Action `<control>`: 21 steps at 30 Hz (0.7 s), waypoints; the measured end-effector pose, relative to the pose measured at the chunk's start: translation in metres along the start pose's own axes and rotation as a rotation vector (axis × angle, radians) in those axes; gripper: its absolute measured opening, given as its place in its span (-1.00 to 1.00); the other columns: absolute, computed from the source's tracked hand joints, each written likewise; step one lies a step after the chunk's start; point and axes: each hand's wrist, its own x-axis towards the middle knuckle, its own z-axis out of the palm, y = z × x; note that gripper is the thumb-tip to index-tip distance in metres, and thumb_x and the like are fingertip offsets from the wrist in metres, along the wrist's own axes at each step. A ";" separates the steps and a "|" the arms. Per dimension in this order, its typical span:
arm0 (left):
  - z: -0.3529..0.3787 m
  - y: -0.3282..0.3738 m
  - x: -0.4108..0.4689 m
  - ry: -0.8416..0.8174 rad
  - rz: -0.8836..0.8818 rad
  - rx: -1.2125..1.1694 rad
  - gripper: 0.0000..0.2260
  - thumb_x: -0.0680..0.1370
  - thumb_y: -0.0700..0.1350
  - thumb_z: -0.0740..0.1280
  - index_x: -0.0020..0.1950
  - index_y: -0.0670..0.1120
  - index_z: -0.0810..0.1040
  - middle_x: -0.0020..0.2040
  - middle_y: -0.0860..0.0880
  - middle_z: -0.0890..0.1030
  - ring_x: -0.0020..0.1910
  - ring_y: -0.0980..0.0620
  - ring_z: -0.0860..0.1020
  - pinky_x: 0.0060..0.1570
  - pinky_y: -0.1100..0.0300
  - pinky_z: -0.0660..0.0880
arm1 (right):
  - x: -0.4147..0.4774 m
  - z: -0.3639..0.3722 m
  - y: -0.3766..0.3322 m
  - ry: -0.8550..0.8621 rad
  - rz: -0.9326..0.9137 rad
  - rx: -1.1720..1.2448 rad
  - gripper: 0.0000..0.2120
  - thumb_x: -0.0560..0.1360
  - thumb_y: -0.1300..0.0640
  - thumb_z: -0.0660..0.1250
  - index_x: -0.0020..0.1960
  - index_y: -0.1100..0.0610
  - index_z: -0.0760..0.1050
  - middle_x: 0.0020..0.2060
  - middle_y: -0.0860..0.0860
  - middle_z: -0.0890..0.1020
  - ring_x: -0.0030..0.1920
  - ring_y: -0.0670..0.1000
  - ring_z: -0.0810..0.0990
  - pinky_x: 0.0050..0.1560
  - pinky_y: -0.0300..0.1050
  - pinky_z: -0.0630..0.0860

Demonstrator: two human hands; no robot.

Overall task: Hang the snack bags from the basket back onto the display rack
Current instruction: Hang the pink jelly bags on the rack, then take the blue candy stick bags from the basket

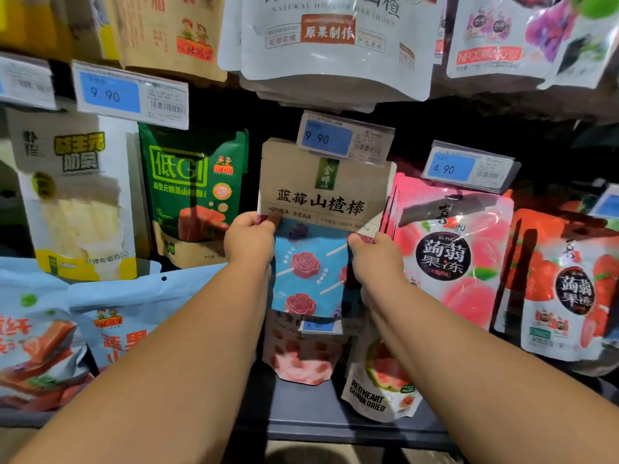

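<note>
We pinch the blueberry hawthorn stick bag point(321, 202) at both side edges, left hand point(249, 241) and right hand point(376, 259), its top tucked behind the 9.90 price tag point(345, 140). It looks light and floppy, so gripping high by the hang hole should steady it

snack bag point(321, 195) behind price tag point(345, 140), jelly bag point(449, 252) rt

Blue price tags point(326, 139), 9.90 and 4.90
</note>
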 end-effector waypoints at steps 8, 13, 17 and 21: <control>0.004 -0.013 0.001 0.081 -0.022 0.033 -0.86 0.48 0.01 0.46 -0.20 -0.02 0.59 -0.22 -0.07 0.64 -0.22 -0.12 0.57 0.01 -0.12 0.60 | -0.014 -0.004 0.000 -0.002 -0.056 -0.054 -0.78 0.56 0.06 0.35 0.14 0.12 0.45 0.00 0.06 0.62 0.01 0.14 0.60 0.08 0.02 0.53; 0.001 -0.023 -0.003 0.120 -0.027 0.039 -0.53 0.22 0.25 0.42 -0.02 -0.03 0.62 -0.07 -0.07 0.69 -0.06 -0.16 0.65 0.05 -0.14 0.60 | -0.037 -0.017 -0.005 -0.073 -0.176 -0.129 -0.42 0.60 0.10 0.29 0.55 0.07 0.16 0.37 0.01 0.47 0.35 0.09 0.46 0.27 -0.10 0.38; -0.001 -0.001 -0.030 0.155 -0.022 0.098 -0.53 0.41 0.07 0.53 0.18 -0.12 0.48 0.17 -0.12 0.58 0.13 -0.17 0.55 0.22 -0.05 0.48 | -0.050 -0.024 -0.008 -0.118 -0.223 -0.148 -0.33 0.63 0.06 0.24 0.62 0.02 -0.03 0.53 -0.02 0.27 0.47 0.05 0.31 0.41 -0.06 0.28; 0.005 0.006 -0.053 0.097 0.013 0.129 -0.59 0.46 0.01 0.51 0.11 -0.10 0.38 0.11 -0.09 0.52 0.06 -0.11 0.51 0.15 0.07 0.43 | -0.063 -0.039 -0.015 -0.103 -0.260 -0.125 -0.41 0.64 0.06 0.23 0.60 0.02 0.08 0.49 -0.06 0.33 0.42 -0.02 0.38 0.33 -0.18 0.33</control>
